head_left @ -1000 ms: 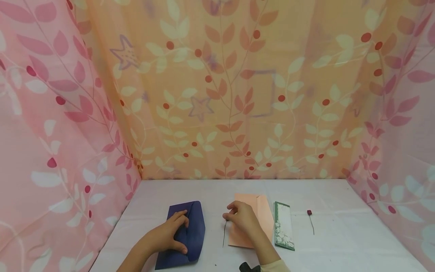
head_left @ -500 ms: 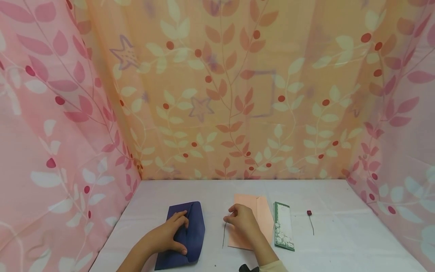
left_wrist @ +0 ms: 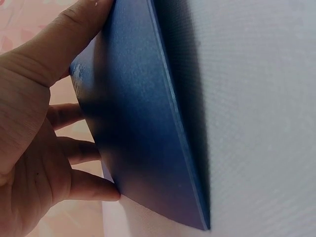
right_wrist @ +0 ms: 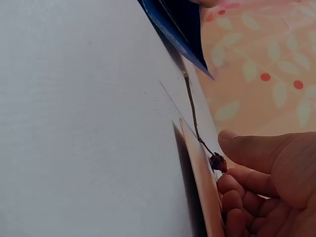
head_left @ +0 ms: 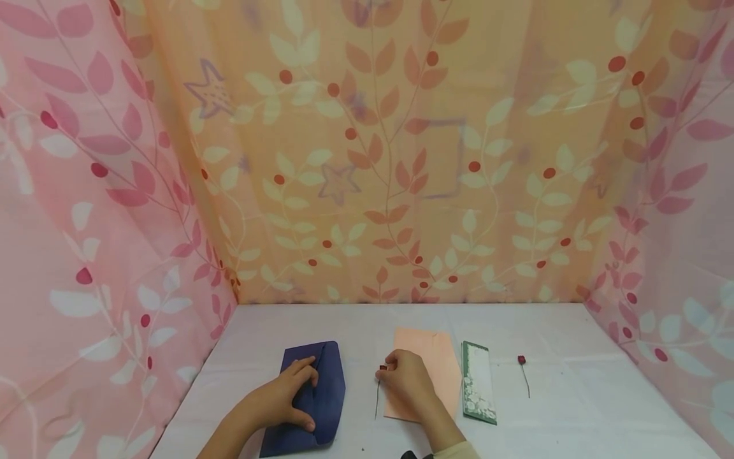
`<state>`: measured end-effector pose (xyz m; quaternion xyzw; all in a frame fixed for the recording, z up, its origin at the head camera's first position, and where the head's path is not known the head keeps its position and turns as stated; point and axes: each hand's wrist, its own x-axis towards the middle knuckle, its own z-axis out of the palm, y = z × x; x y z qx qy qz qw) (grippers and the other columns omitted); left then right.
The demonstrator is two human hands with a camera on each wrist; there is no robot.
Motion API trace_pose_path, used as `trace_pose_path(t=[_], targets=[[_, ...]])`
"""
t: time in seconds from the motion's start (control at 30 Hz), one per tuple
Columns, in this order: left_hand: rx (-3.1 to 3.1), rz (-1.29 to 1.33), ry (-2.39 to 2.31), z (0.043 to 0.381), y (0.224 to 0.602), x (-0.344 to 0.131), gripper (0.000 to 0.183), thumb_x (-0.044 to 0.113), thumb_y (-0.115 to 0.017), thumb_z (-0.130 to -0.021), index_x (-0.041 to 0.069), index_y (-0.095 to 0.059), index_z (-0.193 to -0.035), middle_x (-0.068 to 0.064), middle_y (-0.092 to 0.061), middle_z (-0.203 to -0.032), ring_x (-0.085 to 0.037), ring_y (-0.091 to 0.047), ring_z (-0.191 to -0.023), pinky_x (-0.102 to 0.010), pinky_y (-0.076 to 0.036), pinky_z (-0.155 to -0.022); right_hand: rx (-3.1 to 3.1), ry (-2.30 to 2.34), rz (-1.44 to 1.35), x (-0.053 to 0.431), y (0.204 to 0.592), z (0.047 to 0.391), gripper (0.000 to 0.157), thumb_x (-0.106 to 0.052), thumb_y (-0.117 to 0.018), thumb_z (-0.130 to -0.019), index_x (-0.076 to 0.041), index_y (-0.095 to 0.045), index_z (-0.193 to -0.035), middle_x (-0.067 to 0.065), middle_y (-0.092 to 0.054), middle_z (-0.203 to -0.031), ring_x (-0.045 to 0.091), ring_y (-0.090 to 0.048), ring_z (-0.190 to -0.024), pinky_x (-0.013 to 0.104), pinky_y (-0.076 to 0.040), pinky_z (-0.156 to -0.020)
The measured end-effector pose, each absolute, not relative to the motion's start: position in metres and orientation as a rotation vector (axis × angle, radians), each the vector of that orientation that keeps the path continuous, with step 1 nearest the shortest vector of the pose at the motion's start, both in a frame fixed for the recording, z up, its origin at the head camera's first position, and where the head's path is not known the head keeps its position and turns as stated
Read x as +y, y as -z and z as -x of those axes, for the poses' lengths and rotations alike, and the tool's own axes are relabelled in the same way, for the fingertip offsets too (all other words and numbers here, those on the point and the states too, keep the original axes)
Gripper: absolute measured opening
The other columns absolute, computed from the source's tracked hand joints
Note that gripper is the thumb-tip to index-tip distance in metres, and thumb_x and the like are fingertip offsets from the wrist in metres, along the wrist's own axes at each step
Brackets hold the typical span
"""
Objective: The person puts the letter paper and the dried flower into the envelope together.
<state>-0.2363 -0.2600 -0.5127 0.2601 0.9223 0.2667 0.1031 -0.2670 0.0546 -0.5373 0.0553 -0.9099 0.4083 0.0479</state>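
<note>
A small dried rose [head_left: 376, 398] lies between the two envelopes, its dark red head [right_wrist: 218, 162] toward the back of the table. Close at this head is my right hand [head_left: 408, 379]: in the right wrist view the thumb stands a little apart from it, while the bent index finger is right at its edge. My left hand [head_left: 283, 396] rests on a navy blue envelope [head_left: 331, 401], fingers and thumb spread across its face beside the flap. In the left wrist view the envelope [left_wrist: 143, 113] has its near edge raised off the cloth. Under my right hand lies a peach envelope [head_left: 447, 363].
A card [head_left: 478, 379] with a green floral border lies right of the peach envelope. Farther right is another dried rose [head_left: 524, 375]. White cloth [head_left: 562, 331] covers the table, and patterned curtains [head_left: 367, 191] close off its back and sides.
My right hand has shifted slightly toward my body, and the red rose head, hidden by the fingers before, now shows between thumb and index finger. The left hand stays where it was.
</note>
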Motion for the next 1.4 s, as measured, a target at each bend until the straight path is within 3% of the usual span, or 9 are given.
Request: trace_pose_path(t=[0.27,0.57,0.87,1.4], targets=[[2.715,-0.758,-0.801,0.233,0.513,-0.259,0.068,0.059,-0.089,-0.067,0.027,-0.051,-0.114,-0.021,-0.031,-0.162,-0.065,-0.024,-0.143,-0.076,-0.032,-0.106,-2.792,-1.192,-0.144,0.051,0.543,0.266,0.031,-0.025,-0.088,-0.077,-0.006,-0.072,-0.095,-0.003,-0.060,-0.076,0.013,-0.053,-0.071,0.032,-0.047,-0.065],[2.717,-0.771,-0.791,0.230,0.518,-0.261,0.066,0.062,-0.087,-0.066,0.031,-0.051,-0.112,-0.020,-0.031,-0.163,-0.066,-0.023,-0.143,-0.075,-0.035,-0.105,-2.804,-1.083,-0.134,0.047,0.547,0.261,0.021,-0.023,-0.087,-0.077,-0.018,-0.067,-0.079,-0.007,-0.056,-0.073,0.010,-0.050,-0.067,0.028,-0.042,-0.061],[2.730,-0.761,-0.765,0.234,0.518,-0.265,0.067,0.064,-0.086,-0.067,0.032,-0.050,-0.113,-0.015,-0.031,-0.164,-0.059,-0.028,-0.145,-0.071,-0.037,-0.106,-2.749,-1.328,-0.154,0.052,0.536,0.263,0.015,-0.018,-0.082,-0.084,-0.013,-0.069,-0.089,-0.006,-0.062,-0.076,0.011,-0.055,-0.071,0.028,-0.045,-0.064],[2.727,-0.769,-0.775,0.237,0.514,-0.264,0.069,0.063,-0.086,-0.067,0.028,-0.051,-0.115,-0.018,-0.031,-0.163,-0.060,-0.029,-0.144,-0.072,-0.036,-0.106,-2.539,-1.841,-0.201,0.053,0.517,0.268,0.024,-0.015,-0.080,-0.088,-0.001,-0.069,-0.105,0.006,-0.072,-0.088,0.014,-0.064,-0.076,0.027,-0.052,-0.064]])
